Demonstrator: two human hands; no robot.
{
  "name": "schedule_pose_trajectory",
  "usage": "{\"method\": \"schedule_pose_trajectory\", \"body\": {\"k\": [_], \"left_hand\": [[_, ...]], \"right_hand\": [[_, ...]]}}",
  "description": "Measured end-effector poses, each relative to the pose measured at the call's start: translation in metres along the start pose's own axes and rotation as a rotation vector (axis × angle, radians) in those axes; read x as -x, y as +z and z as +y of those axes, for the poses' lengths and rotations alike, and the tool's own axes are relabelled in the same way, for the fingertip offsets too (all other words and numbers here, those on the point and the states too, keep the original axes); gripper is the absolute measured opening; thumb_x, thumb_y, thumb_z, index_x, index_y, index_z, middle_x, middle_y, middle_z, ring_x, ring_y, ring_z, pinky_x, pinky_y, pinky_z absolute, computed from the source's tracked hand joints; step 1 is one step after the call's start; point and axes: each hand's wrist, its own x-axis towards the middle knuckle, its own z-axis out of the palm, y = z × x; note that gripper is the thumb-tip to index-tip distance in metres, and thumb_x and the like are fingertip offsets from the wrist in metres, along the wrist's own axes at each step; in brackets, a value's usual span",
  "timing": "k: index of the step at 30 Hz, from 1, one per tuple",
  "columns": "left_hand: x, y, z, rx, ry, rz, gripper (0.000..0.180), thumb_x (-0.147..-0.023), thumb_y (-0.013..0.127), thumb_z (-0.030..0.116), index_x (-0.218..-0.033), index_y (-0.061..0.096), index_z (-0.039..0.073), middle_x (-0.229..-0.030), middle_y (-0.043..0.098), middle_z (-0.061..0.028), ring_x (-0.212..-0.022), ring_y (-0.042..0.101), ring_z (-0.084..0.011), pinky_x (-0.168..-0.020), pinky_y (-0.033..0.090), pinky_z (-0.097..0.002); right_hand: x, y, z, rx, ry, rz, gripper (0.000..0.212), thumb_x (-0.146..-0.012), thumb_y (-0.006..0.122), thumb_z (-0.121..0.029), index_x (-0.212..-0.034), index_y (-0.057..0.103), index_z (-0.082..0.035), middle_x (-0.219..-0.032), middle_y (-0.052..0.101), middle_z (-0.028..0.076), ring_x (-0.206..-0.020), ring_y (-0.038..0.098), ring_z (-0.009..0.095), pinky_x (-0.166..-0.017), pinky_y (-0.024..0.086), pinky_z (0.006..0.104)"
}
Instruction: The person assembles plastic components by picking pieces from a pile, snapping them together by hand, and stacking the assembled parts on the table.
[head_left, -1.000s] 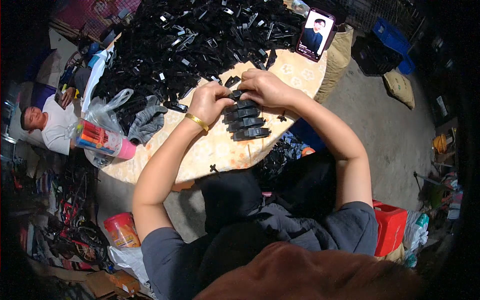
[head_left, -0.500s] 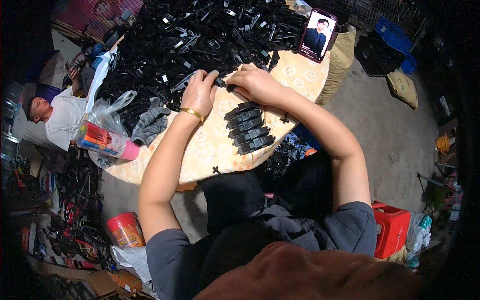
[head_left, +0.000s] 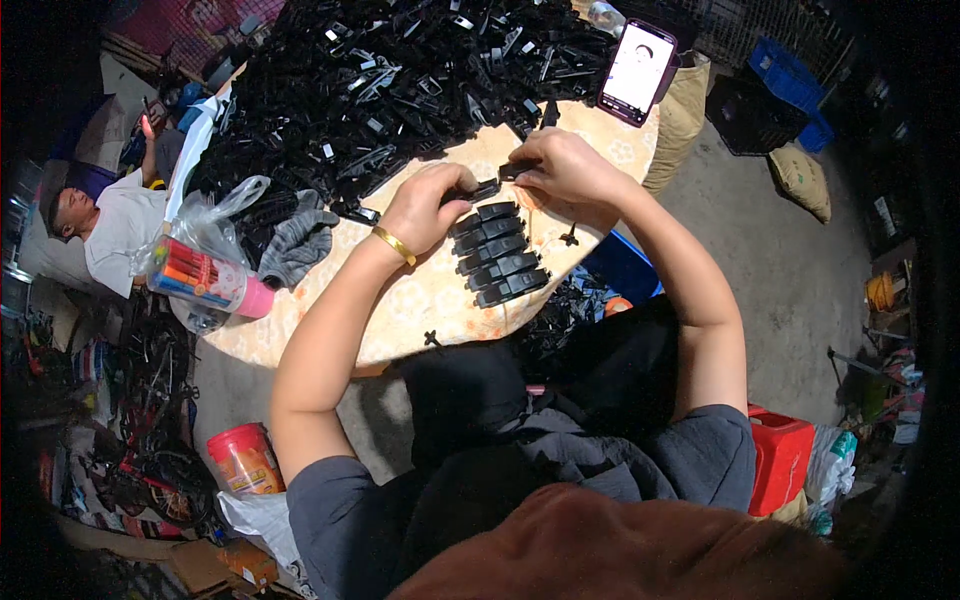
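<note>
In the frame's middle, the left hand [head_left: 425, 207] is pinching one black part [head_left: 486, 190] and the right hand [head_left: 568, 168] another part [head_left: 512, 172]. Five black pieces [head_left: 497, 250] are lying in a row just below.

I have both elbows bent and spread beyond the counter [head_left: 400, 320]. My left forearm [head_left: 340, 310] crosses its near edge, my right forearm [head_left: 675, 250] its right edge. The left hand [head_left: 430, 207] is back up, fingers curled, thumb angled toward them. The right hand [head_left: 568, 170], slightly farther forward, pinches fingers to thumb, facing the left, just apart.
</note>
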Motion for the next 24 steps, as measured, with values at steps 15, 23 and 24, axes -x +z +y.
{"method": "schedule_pose_trajectory", "body": {"k": [15,23,24], "left_hand": [[0.003,-0.001,0.003,-0.018,-0.367,0.057,0.023,-0.065,0.074,0.016,-0.084,0.067,0.004,-0.077,0.059,-0.0124,-0.077,0.058,-0.0286,-0.070,0.047,-0.0351],[0.005,-0.002,0.003,-0.110,-0.301,0.069,0.023,-0.068,0.073,0.015,-0.087,0.066,0.002,-0.081,0.058,-0.0110,-0.073,0.059,-0.0243,-0.068,0.047,-0.0329],[0.006,-0.003,0.003,-0.092,-0.336,0.072,0.023,-0.068,0.073,0.015,-0.086,0.066,0.002,-0.080,0.058,-0.0111,-0.073,0.059,-0.0244,-0.068,0.047,-0.0331]], "right_hand": [[0.000,0.002,-0.003,-0.095,-0.067,0.075,0.021,-0.079,0.065,-0.015,-0.094,0.064,-0.001,-0.086,0.061,0.014,-0.084,0.059,0.030,-0.073,0.047,0.0365],[0.003,-0.001,0.002,0.068,-0.169,-0.028,0.025,-0.076,0.067,-0.015,-0.096,0.061,-0.002,-0.086,0.058,0.014,-0.084,0.058,0.029,-0.072,0.047,0.0359],[0.003,-0.002,0.000,0.068,-0.171,-0.028,0.025,-0.076,0.067,-0.015,-0.096,0.061,-0.002,-0.086,0.058,0.014,-0.084,0.058,0.029,-0.072,0.047,0.0359]]}}
